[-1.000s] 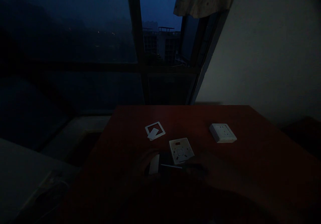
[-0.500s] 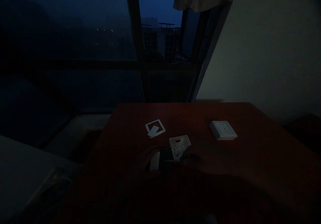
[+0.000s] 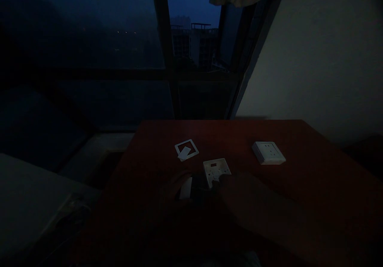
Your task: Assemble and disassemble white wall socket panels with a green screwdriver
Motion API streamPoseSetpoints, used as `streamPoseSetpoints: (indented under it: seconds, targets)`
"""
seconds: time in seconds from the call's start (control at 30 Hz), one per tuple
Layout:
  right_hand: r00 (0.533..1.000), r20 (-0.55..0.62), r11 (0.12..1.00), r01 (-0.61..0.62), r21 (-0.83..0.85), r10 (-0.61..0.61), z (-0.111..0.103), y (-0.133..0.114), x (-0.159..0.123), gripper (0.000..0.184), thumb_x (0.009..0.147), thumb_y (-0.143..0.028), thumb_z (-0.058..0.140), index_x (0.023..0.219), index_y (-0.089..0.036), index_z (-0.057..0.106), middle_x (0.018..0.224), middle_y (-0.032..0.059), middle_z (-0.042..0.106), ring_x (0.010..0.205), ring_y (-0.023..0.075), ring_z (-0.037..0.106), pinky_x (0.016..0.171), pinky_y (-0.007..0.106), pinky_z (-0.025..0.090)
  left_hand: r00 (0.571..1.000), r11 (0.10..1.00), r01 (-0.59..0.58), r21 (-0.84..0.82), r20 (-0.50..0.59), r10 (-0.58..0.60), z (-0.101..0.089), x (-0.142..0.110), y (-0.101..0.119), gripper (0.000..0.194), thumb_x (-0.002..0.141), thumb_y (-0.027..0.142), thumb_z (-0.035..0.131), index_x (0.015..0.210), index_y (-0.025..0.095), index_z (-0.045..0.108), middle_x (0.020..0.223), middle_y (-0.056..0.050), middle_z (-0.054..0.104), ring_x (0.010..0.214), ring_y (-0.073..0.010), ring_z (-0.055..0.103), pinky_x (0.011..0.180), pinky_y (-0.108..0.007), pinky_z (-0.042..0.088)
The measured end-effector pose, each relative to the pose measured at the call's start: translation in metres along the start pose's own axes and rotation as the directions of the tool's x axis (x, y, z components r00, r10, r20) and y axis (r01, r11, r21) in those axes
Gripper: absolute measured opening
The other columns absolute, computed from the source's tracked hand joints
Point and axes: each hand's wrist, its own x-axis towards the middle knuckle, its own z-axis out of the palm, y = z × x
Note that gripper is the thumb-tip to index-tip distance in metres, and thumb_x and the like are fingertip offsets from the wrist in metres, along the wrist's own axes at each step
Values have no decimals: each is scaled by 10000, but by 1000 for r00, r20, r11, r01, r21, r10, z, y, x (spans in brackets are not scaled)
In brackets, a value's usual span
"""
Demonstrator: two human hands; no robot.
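The scene is very dark. My left hand [image 3: 175, 185] is closed around a socket module [image 3: 186, 188] with a white edge; the rest of the module is dark and hard to make out. From the right, my right hand [image 3: 235, 189] reaches in with its fingers pressed together on a screwdriver [image 3: 205, 189]. Only the thin shaft shows faintly, pointing left at the module; the handle is hidden in the fingers. Just beyond both hands lies an open white wall box [image 3: 216, 167], its lower right corner covered by my right hand.
A white square frame [image 3: 194, 152] lies farther back, with a small white plate [image 3: 184, 152] across it. At the right stands an assembled white socket [image 3: 269, 153]. All rest on the reddish-brown table [image 3: 227, 133], beside a window and a pale wall [image 3: 323, 59].
The view has shifted slightly, so the table things sit a little higher and farther right. My right hand has turned and its back now shows more, hiding the screwdriver's dark handle seen before.
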Motion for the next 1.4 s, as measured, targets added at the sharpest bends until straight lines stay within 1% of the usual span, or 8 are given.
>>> streamPoseSetpoints:
  seconds: [0.13, 0.23, 0.3, 0.47, 0.7, 0.97, 1.2, 1.4]
  targets:
    - [997, 20, 996, 76, -51, -75, -11, -1, 8, 227, 761, -86, 519, 857, -118, 722, 865, 159, 714, 738, 258, 677, 580, 306, 460, 1000, 1000, -21, 5, 11, 21, -2, 1, 1, 623, 807, 321, 658, 1382, 266, 425, 1453, -69, 417, 1328, -273, 380, 1112, -441, 309]
    - [1000, -13, 979, 8, 205, -6, -2, 23, 9, 231, 841, -213, 498, 881, -160, 719, 844, 101, 718, 752, 207, 666, 603, 268, 442, 1000, 999, -23, 26, 16, 23, 1, 1, -5, 626, 802, 348, 671, 1376, 272, 433, 1457, -65, 411, 1339, -282, 360, 1113, -455, 300]
    - [999, 9, 918, 46, 395, -54, 11, 41, 9, 262, 882, -252, 461, 934, -196, 711, 878, 54, 718, 756, 170, 655, 630, 251, 442, 999, 1000, -27, 12, 18, 27, 4, 1, -9, 636, 807, 337, 667, 1387, 274, 415, 1472, -64, 390, 1345, -279, 353, 1109, -453, 310]
    - [993, 120, 739, -97, 666, 22, 45, 60, 5, 345, 921, -380, 420, 943, -172, 694, 768, 26, 690, 616, 138, 623, 533, 222, 435, 999, 999, -33, -22, 24, 33, 6, 2, -12, 672, 781, 317, 696, 1388, 280, 412, 1473, -66, 390, 1344, -283, 360, 1103, -457, 324]
    - [992, -107, 715, 27, 699, 67, 52, 38, -21, 316, 915, -294, 440, 1138, -292, 665, 1097, 19, 700, 981, 207, 637, 867, 328, 463, 999, 998, -12, -55, -36, 10, 1, 1, -5, 620, 744, 347, 728, 1314, 270, 498, 1423, -67, 453, 1305, -289, 411, 1085, -446, 351]
    - [944, -126, 610, -91, 787, 304, 90, 31, -36, 403, 925, -449, 416, 1163, -224, 652, 1198, 78, 659, 1080, 246, 604, 947, 382, 448, 930, 993, 78, 93, -367, -39, -17, 41, 1, 414, 806, 390, 649, 1169, 215, 551, 1297, -72, 500, 1205, -258, 483, 1011, -380, 412]
    - [891, -69, 462, -165, 871, 448, 125, 27, -36, 485, 887, -556, 427, 1190, -243, 639, 1232, 58, 642, 1130, 260, 577, 977, 372, 436, 933, 891, 234, 389, -348, -93, -26, 104, 2, 472, 819, 592, 563, 1039, 177, 609, 1054, -101, 616, 1030, -295, 568, 915, -424, 405]
    - [830, -87, 368, -148, 918, 552, 136, 38, -39, 521, 796, -624, 519, 1110, -245, 692, 1150, 65, 684, 1061, 283, 612, 918, 357, 479, 928, 822, 275, 499, -360, -92, -20, 96, -1, 585, 820, 603, 547, 1185, 146, 543, 1178, -164, 581, 1147, -344, 498, 965, -467, 359]
